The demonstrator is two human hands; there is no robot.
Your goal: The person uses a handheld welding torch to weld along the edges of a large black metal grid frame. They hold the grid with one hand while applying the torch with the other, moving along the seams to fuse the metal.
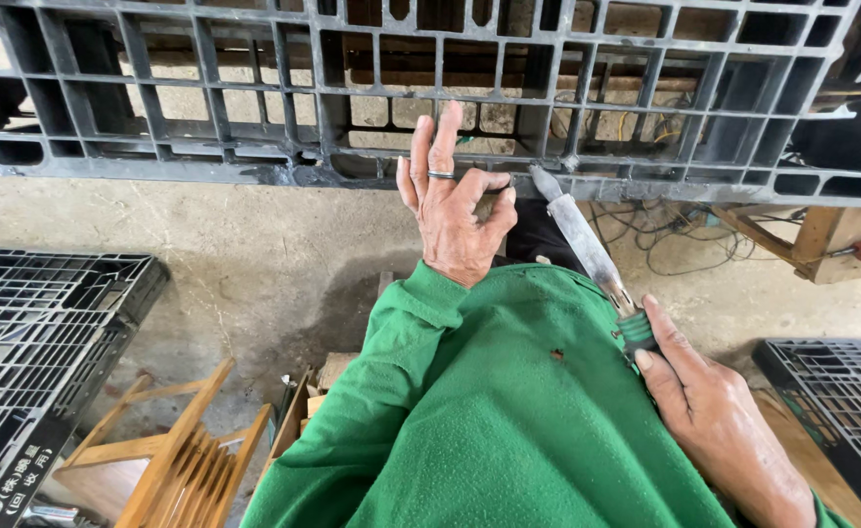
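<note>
The black pallet runs crosswise ahead of you, its lower rail just past your hands. Your left hand is nearer, fingers spread open against that rail, pinching something too small to tell. Your right hand grips the green handle of the blade, which slants up-left, tip touching the rail beside your left thumb.

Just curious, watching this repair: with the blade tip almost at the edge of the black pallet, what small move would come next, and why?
Probably a short push of the flat blade forward to the pallet's front edge. The right hand grips the green handle, the tip sits just short of that edge, and the left hand braces beside the spot.
</note>
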